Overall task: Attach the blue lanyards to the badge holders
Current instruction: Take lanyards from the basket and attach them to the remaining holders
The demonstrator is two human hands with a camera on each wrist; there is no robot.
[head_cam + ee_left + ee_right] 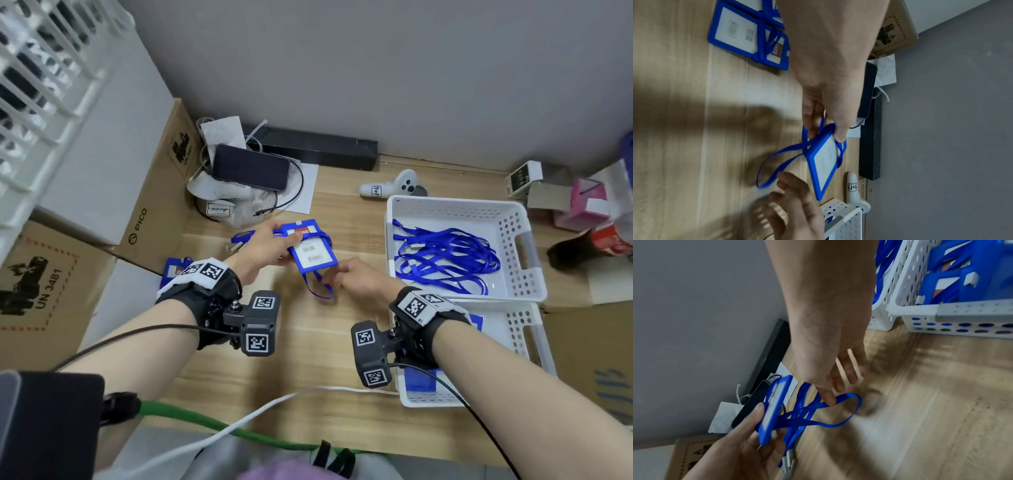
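Note:
My left hand (282, 245) pinches a blue-framed badge holder (310, 253) above the wooden table, thumb on its face. A blue lanyard (320, 291) is wrapped around the holder and hangs in a loop below it. In the right wrist view the lanyard's metal clip (789, 464) dangles under the left palm. My right hand (330, 274) hovers beside the loop with fingers spread and nearly straight. Its index fingertip (830, 400) touches the lanyard strap (838, 423) and grips nothing. Two badge holders with lanyards wound round them (744, 35) lie on the table at left.
A white basket (459, 205) of loose blue lanyards stands at right, and a second basket (520, 329) with blue holders in front of it. Phone, cables and paper (250, 168), a white controller (394, 186) and cardboard boxes (147, 192) line the back and left.

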